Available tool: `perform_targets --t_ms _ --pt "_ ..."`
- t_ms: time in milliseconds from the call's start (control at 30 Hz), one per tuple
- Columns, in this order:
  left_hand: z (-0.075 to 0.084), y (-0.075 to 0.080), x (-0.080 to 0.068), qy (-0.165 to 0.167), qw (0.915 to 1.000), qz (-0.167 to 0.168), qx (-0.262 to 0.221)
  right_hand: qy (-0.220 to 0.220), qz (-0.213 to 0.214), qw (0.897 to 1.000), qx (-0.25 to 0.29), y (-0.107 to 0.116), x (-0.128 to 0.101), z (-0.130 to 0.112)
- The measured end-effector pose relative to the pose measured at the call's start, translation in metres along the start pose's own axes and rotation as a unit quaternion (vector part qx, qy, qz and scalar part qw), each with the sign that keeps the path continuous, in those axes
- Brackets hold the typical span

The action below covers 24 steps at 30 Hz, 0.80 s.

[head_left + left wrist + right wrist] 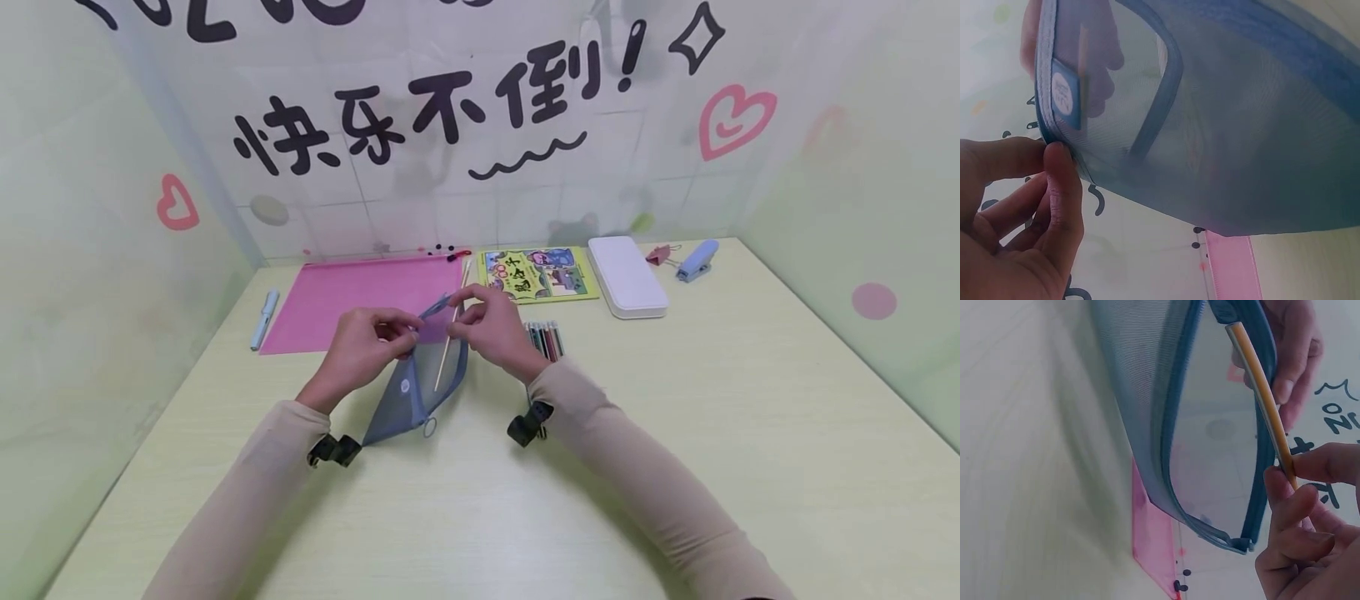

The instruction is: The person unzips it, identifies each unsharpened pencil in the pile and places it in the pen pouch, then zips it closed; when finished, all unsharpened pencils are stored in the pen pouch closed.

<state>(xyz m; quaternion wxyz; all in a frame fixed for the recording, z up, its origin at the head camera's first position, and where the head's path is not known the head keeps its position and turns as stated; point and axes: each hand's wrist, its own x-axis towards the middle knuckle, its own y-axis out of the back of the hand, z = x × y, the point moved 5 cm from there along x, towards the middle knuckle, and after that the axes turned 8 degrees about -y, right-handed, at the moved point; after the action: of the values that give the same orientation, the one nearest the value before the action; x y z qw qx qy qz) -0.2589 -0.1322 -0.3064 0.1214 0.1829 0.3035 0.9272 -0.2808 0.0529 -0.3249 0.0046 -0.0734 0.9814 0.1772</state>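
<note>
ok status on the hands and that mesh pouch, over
Left hand pinches the blue mesh pouch at its rim. Right hand pinches a thin wooden stick at the pouch's open mouth. Nothing blocking the opening.

Landmark = pink folder (360, 300), flat on pale green table (750, 433) nr back wall. Just L of it, apart: light blue pen (264, 318). Touching its R edge, a thin wooden stick (465, 275). Further R: yellow-green picture book (536, 273), then white rect. case (626, 276), then pink binder clip (660, 254) & blue stapler (697, 260), farthest R. In front of the book, R of folder's near corner: row of colored pencils (546, 338). Wall behind folder w/ black lettering, pink hearts.
</note>
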Motion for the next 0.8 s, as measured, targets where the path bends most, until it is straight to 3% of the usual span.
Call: perform_targets --t_ms 200,800 --pt "-0.001 -0.001 0.001 -0.004 0.9999 0.012 -0.003 -0.026 -0.013 1.0 -0.008 -0.011 -0.004 0.007" --pt "0.004 -0.006 -0.002 -0.041 0.9987 0.025 0.017 -0.039 -0.046 0.997 -0.043 -0.027 -0.015 0.009"
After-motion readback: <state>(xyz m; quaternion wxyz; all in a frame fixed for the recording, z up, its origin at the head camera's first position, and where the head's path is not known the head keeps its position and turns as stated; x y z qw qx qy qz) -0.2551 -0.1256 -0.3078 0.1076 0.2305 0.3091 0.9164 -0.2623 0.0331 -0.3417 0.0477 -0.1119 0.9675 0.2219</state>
